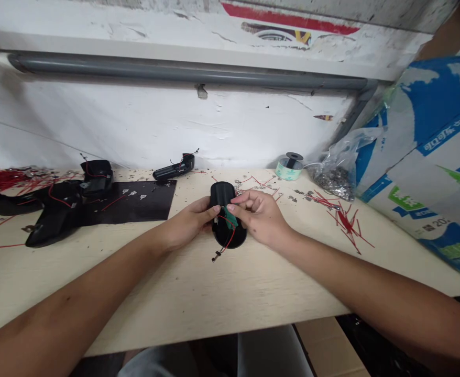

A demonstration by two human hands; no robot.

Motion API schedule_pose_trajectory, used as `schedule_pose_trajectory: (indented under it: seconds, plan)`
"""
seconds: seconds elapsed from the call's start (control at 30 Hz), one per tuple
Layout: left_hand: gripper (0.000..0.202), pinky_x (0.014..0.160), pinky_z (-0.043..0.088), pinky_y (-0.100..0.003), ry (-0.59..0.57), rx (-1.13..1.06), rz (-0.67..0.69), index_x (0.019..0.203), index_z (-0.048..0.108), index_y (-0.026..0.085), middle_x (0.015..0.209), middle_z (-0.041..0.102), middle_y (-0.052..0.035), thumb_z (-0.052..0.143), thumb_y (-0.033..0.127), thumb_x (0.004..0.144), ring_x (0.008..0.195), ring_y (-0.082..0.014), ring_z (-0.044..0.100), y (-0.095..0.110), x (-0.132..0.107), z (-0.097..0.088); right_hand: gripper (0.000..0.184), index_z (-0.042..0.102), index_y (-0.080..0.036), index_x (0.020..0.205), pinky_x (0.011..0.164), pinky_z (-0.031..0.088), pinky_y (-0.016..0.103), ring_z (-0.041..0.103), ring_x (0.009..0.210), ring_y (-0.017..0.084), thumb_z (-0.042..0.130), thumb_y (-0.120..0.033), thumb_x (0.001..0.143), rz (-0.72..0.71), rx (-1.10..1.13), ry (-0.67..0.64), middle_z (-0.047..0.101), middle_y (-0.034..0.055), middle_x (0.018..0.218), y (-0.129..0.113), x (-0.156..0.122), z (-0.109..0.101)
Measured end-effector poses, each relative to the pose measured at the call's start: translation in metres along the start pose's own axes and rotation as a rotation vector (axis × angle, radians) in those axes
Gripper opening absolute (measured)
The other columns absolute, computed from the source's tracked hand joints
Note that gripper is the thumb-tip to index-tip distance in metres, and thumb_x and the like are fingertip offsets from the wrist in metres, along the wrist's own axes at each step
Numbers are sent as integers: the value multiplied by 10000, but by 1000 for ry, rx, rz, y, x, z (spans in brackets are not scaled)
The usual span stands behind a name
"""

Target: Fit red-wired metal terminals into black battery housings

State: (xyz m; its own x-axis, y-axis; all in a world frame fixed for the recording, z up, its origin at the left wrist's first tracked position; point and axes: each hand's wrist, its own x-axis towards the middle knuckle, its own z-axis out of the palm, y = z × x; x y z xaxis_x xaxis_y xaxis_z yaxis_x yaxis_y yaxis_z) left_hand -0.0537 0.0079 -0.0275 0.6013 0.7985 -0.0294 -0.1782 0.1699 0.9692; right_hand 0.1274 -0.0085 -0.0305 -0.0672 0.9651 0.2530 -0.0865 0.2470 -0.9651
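The left hand [188, 225] grips a black housing [222, 193] on the surface [214, 298]; the right hand [259, 217] pinches a green board [230, 217] against it. Red wires [227, 243] are attached; board seating cannot be confirmed.

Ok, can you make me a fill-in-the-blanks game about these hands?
The left hand and right hand hold a ____ plastic shell. The right fingertips touch a small ____ piece. Cut ____ wires lie on the table. A clear ____ of metal bits sits near them.

Missing words: black; green; red; bag.
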Motion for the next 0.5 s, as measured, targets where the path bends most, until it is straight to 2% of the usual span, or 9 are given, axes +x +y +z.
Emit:
schedule_pose_trajectory:
  seconds: [0.13,0.33,0.5]
  plan:
    - [383,922,456,-362,-7,29,1,1236,607,194,1121,667,-83,651,352,890,1060,-230,599,-1,0,-1,333,602,-174,751,446,313,230,452,458,94,814,-413,656,1,-5,-7,586,-23,545,0,0,1]
    - [403,833,451,-334,-4,140,46,1236,603,187,969,665,-59,631,405,898,908,-203,597,-4,0,-4,341,597,-176,775,436,313,230,453,462,95,813,-418,668,26,5,-35,561,-38,541,-2,-2,1]
    - [416,808,448,-322,10,205,58,1230,586,182,997,652,-60,624,427,896,892,-200,586,-4,0,-3,327,594,-175,779,468,353,242,496,494,107,803,-406,681,6,-16,-16,600,-15,585,2,-2,2]
